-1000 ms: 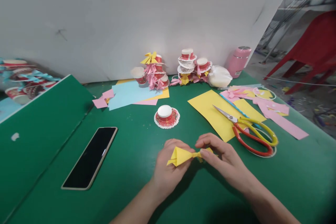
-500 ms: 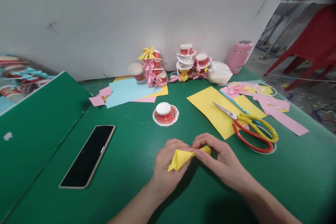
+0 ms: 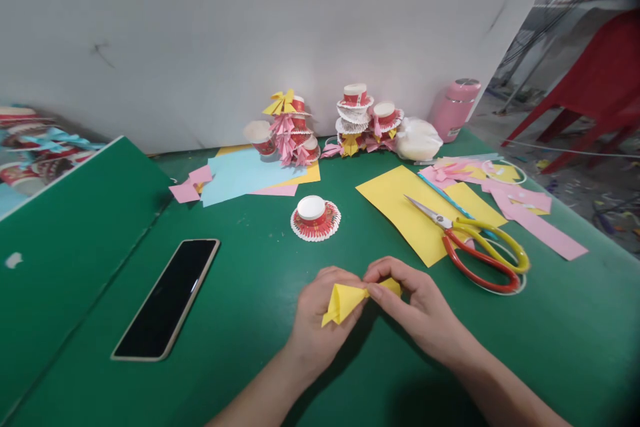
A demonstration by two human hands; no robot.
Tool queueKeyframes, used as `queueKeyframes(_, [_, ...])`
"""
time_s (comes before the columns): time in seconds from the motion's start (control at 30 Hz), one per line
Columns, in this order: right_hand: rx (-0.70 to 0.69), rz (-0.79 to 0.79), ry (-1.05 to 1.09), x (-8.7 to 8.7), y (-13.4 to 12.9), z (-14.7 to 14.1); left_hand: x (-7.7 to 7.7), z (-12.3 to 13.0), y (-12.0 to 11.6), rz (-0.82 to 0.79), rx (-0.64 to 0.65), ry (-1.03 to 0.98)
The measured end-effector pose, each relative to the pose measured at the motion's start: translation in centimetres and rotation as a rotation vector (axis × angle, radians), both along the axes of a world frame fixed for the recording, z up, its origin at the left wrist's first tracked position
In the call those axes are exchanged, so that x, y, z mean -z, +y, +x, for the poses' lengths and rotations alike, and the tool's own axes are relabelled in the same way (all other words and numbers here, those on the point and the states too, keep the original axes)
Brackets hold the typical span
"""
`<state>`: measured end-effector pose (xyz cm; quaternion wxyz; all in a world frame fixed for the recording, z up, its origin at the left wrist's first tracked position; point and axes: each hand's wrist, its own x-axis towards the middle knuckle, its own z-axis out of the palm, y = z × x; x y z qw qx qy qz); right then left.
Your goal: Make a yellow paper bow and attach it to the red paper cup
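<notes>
Between my hands is a yellow paper bow (image 3: 345, 301), pinched narrow at its middle and flaring at both ends. My left hand (image 3: 315, 310) is closed around its left part, with the fingers mostly hidden behind the paper. The thumb and forefinger of my right hand (image 3: 413, 300) pinch it at the narrow middle. Just beyond my hands, a small red paper-cup hat (image 3: 316, 219) with a fringed brim rests on the green table (image 3: 250, 373), its white base facing up.
Scissors (image 3: 465, 240) and a blue pencil-like stick (image 3: 447, 193) lie on yellow paper (image 3: 395, 207) at right. A phone (image 3: 167, 300) is at left. Behind stand decorated cup hats (image 3: 355, 110), blue paper (image 3: 250, 173) and a pink bottle (image 3: 456, 110). Pink scraps (image 3: 545, 217) lie far right.
My hands stay in nearly the same place, still holding the yellow paper bow. The right fingers have shifted slightly left at its middle, and the bow's left flare has turned a little.
</notes>
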<state>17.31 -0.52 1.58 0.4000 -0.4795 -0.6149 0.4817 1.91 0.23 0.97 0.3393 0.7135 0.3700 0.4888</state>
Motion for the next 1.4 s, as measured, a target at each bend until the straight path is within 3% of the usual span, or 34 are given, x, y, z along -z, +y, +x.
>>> queueKeyframes(0.17, [0.019, -0.069, 0.059, 0.1, 0.1, -0.4, 0.2, 0.0, 0.0, -0.014, -0.014, -0.009])
queueKeyframes(0.43, [0.101, -0.180, 0.282, 0.3, 0.5, 0.3, -0.1, 0.2, 0.0, -0.237, -0.067, -0.117])
queueKeyframes(0.7, [0.074, -0.011, 0.095, 0.2, 0.3, 0.7, -0.2, 0.1, 0.0, -0.180, -0.060, -0.089])
queueKeyframes(0.87, [0.021, -0.023, 0.052, 0.1, 0.3, 0.4, 0.3, 0.1, 0.0, -0.065, -0.047, -0.067])
queueKeyframes(1.0, [0.029, -0.024, 0.050, 0.0, 0.3, 0.3, 0.3, 0.1, 0.0, -0.085, -0.056, -0.073])
queueKeyframes(1.17, [0.047, 0.016, -0.011, 0.0, 0.4, 0.5, 0.0, 0.2, 0.2, -0.374, -0.144, -0.135])
queueKeyframes(1.4, [0.085, 0.059, -0.084, 0.2, 0.4, 0.1, 0.1, 0.4, 0.5, -0.738, -0.090, -0.347])
